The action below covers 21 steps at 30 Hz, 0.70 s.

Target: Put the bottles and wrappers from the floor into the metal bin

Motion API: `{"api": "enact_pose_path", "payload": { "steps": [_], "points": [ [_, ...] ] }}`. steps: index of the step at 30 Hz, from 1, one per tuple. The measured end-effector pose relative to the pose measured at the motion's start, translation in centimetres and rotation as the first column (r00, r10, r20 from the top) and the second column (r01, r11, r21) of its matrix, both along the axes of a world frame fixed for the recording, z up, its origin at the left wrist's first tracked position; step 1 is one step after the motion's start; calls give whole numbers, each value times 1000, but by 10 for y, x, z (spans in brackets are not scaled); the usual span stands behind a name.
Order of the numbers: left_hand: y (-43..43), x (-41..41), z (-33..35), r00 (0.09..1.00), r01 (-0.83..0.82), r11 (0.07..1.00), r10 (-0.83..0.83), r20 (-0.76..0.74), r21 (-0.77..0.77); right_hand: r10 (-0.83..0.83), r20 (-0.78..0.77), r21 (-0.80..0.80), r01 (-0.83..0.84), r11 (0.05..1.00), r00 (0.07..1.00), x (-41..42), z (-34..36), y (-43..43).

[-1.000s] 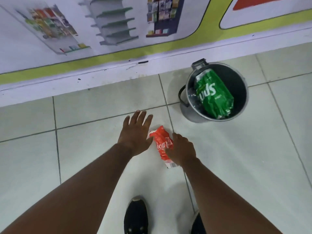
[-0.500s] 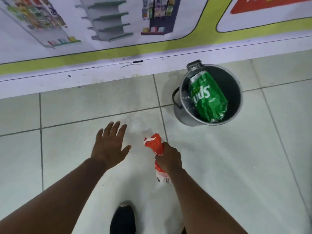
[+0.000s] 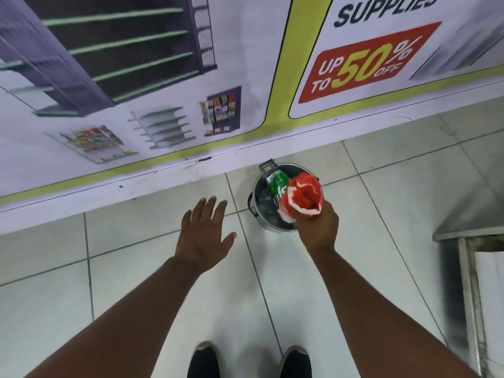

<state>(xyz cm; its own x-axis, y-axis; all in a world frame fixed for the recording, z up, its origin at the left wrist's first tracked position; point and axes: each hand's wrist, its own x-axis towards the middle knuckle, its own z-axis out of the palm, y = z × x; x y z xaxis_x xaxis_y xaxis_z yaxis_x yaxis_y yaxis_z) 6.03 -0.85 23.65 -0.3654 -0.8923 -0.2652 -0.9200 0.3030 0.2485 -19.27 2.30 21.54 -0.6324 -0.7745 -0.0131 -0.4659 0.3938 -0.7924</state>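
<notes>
— Over the round grey metal bin (image 3: 260, 211), by the foot of the wall, what is that right hand (image 3: 317, 227) holding?

— It is clamped round a crumpled red and white plastic wrapper (image 3: 304, 196), gripped at its lower end, with the open, torn end upward. From here the wrapper hangs over the bin's near right rim; I cannot tell whether it touches the rim.

— And inside the bin?

— A green plastic wrapper with white lettering (image 3: 276, 185) lies in it, partly hidden behind the red one. Beneath it something clear and crinkled shows, too blurred for me to name.

— The left hand (image 3: 203, 236)?

— Fingers spread apart, palm down, holding nothing, out above the pale tiled floor (image 3: 136, 268) to the left of the bin and well apart from the other hand.

— Anything else?

— Two black shoes (image 3: 203, 361) at the bottom, a printed wall banner (image 3: 245, 77) reading "UP TO 50% OFF", and a steel desk (image 3: 463, 241) at the right edge.
</notes>
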Motion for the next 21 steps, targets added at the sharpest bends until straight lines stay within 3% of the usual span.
{"api": "enact_pose_path", "payload": {
  "steps": [5, 8, 11, 16, 21],
  "points": [
    [-18, -4, 2, 1000, -19, 1000, 19, -4, -20, -4, 8, -61, 5, 998, 1000, -1, -4, -46],
    [-18, 3, -5, 999, -35, 999, 35, 7, -4, 115, 86, 244, -133, 961, 990, -5, -29, -54],
    [-11, 12, -7, 1000, -23, 1000, 23, 20, 10, 111, 231, 598, -231, 768, 967, -11, -48, -38],
    [-10, 21, 5, 999, -18, 1000, 17, 46, 23, 272, 88, 545, -275, 792, 958, -21, -35, -21],
    [-23, 1, 47, 1000, -2, 1000, 2, 22, -8, 399, -77, 446, -326, 834, 914, -35, 29, -42]
  ]
}}
